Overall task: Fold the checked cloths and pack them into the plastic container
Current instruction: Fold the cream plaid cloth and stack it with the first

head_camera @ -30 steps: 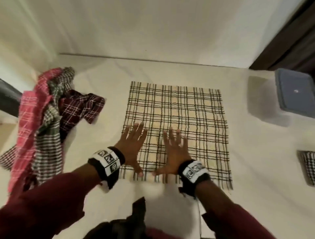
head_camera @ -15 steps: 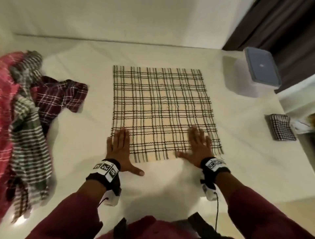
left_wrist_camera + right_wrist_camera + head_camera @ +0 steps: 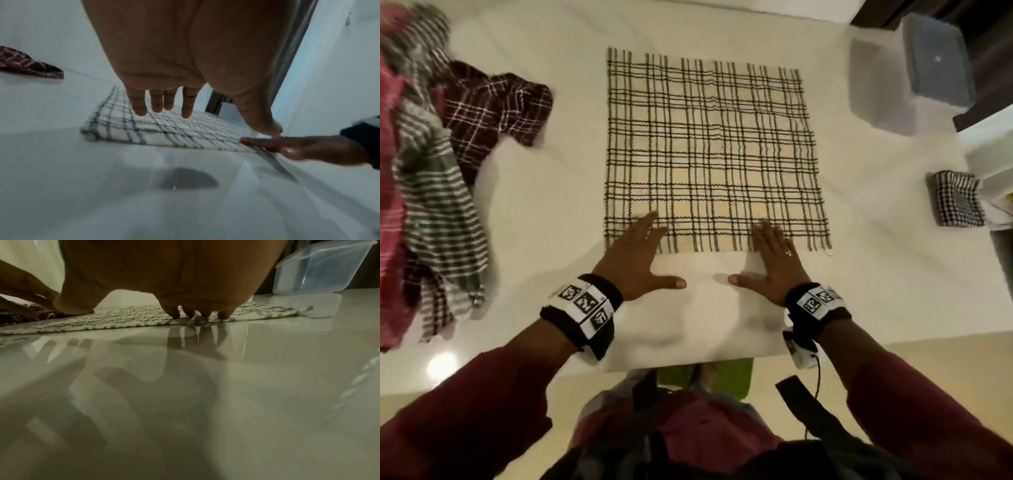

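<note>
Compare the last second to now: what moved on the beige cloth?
Both hands slid apart along the near edge of the beige checked cloth: from side by side at its middle, the left hand went to the near-left corner and the right hand toward the near-right. Fingers stayed straight and flat; nothing was gripped. The cloth stayed spread flat, and the cloth pile, folded cloth and plastic container kept their places.

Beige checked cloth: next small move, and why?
Probably pinch the near edge at both corners and lift it toward the far edge. The beige checked cloth lies spread flat and unfolded, and the left hand and right hand lie open, fingers straight on its near edge, gripping nothing.
</note>
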A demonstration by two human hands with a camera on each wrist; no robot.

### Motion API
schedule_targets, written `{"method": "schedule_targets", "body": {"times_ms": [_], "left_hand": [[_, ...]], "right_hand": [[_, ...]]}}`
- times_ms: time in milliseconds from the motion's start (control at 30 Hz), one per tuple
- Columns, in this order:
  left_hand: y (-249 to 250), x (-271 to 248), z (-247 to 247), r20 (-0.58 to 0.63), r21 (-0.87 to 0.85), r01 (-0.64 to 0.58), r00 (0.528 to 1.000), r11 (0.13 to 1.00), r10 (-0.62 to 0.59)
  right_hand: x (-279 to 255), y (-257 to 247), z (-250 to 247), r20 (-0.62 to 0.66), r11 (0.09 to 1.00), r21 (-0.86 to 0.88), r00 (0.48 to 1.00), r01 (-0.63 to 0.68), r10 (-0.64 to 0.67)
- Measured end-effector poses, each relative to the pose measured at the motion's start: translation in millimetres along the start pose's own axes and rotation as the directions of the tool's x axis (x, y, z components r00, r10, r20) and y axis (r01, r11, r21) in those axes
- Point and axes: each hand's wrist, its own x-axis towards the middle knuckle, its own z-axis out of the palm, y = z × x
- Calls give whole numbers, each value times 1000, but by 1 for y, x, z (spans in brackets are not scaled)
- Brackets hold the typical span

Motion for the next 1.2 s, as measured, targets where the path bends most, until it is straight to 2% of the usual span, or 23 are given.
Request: {"method": "schedule_targets", "body": {"times_ms": [100, 167, 267, 367, 433, 500, 533, 600, 767, 867, 1033, 1133, 1200], "left_hand": [[14, -30, 37, 74, 58, -9, 997, 998, 5], [22, -52, 62, 48, 105, 19, 999, 994, -24], [34, -89, 94, -30, 193, 72, 997, 979, -67], [46, -122, 126, -120, 311, 51, 993, 949, -14], [53, -135, 140, -226, 339, 70, 974, 938, 9], [59, -137, 145, -327, 324, 120, 945, 938, -8], [62, -136, 145, -359, 316, 147, 933, 937, -25], [65, -133, 141, -368, 315, 180, 928, 932, -55], [66, -130, 120, -350, 210, 159, 933, 965, -78], [66, -129, 102, -446, 129, 180, 889, 975, -106], [67, -94, 58, -613, 141, 182, 788, 973, -59], [71, -57, 28, -658, 179, 184, 753, 967, -21], [67, -32, 7, -661, 178, 169, 750, 969, -9]], "right_hand": [[-24, 16, 8, -15, 996, -53, 998, 66, -67], [-52, 29, 21, 0, 987, -103, 992, 122, -123], [-96, 46, 45, -7, 969, -147, 980, 197, -200], [-134, 61, 70, -43, 961, -131, 967, 245, -252], [-147, 67, 84, -127, 950, -166, 949, 265, -287], [-155, 72, 93, -281, 958, -162, 919, 238, -276], [-155, 72, 94, -348, 963, -143, 900, 227, -263], [-152, 70, 92, -401, 970, -100, 884, 221, -242], [-141, 74, 75, -374, 960, -93, 884, 265, -280], [-135, 75, 57, -435, 960, -38, 861, 277, -265], [-101, 59, 11, -617, 983, -55, 767, 178, -173], [-72, 51, -22, -663, 994, -41, 741, 103, -104], [-49, 48, -43, -670, 997, -59, 739, 45, -73]]}}
